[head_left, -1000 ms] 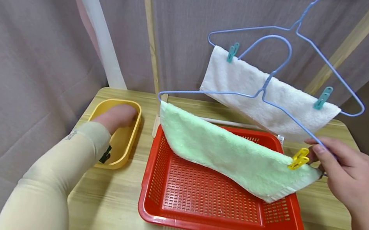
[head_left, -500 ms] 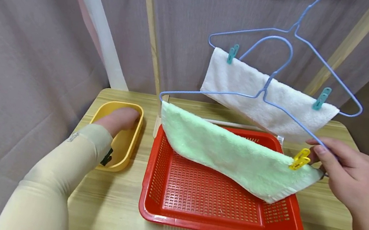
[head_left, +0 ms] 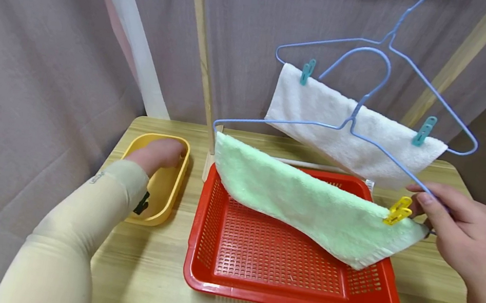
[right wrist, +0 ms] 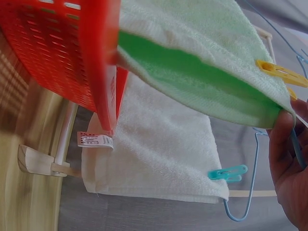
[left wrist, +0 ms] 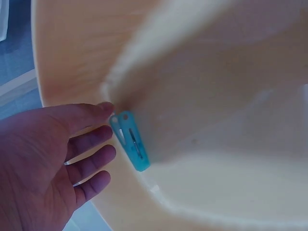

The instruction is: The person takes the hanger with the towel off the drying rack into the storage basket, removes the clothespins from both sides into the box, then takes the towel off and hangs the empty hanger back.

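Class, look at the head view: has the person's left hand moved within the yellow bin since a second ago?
No, not visibly: judged against the yellow bin, the left hand reaches into the same far-right part, shifting no way clearly.

Two blue wire hangers, one white terry towel, one pale-green terry towel; three teal plastic pegs, just one yellow plastic peg; one red perforated plastic basket, one oblong yellow tub!
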The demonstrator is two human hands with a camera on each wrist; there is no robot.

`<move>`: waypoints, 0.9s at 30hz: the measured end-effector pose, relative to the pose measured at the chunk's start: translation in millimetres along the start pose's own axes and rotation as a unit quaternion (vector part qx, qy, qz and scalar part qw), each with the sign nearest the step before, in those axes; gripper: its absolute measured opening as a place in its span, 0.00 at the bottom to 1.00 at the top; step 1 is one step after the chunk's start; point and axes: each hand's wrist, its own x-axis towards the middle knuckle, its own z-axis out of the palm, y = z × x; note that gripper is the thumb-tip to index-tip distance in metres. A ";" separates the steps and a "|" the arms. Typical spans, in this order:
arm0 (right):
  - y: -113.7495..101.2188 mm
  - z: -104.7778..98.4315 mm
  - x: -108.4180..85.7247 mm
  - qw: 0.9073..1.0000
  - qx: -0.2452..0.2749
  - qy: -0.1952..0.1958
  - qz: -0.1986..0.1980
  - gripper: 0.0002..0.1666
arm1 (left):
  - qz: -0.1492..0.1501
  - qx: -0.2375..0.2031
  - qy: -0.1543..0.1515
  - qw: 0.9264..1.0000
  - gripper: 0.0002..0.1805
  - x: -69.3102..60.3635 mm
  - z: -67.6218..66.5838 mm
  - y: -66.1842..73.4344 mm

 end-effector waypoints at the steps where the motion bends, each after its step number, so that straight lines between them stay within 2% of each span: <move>1: -0.2 -0.1 0.2 1.000 0.001 0.000 -0.001 0.16 | -0.002 -0.008 -0.001 1.000 0.13 -0.9 -1.1 0.1; 3: -0.5 -0.4 0.3 1.000 0.002 0.000 -0.003 0.15 | 0.002 -0.015 0.000 1.000 0.11 -1.7 -3.1 -0.9; 9: -0.9 -0.7 0.9 1.000 -0.001 -0.001 -0.008 0.15 | 0.014 0.007 -0.009 1.000 0.08 -4.0 -10.3 -5.6; 14: -2.8 -1.5 1.4 1.000 -0.004 -0.001 -0.010 0.14 | 0.022 0.018 0.002 1.000 0.05 -10.3 -17.7 -6.1; 19: -6.8 -2.9 2.0 1.000 -0.007 0.000 -0.007 0.14 | 0.026 0.020 0.018 0.999 0.09 -16.7 -23.5 -4.7; 23: -9.8 -3.4 2.0 1.000 -0.011 -0.001 -0.006 0.12 | 0.025 -0.007 0.040 0.999 0.17 -26.6 -30.3 -2.9; 27: -11.6 -3.8 1.2 1.000 -0.012 -0.005 -0.004 0.09 | 0.027 -0.031 0.061 0.997 0.19 -41.2 -37.6 0.5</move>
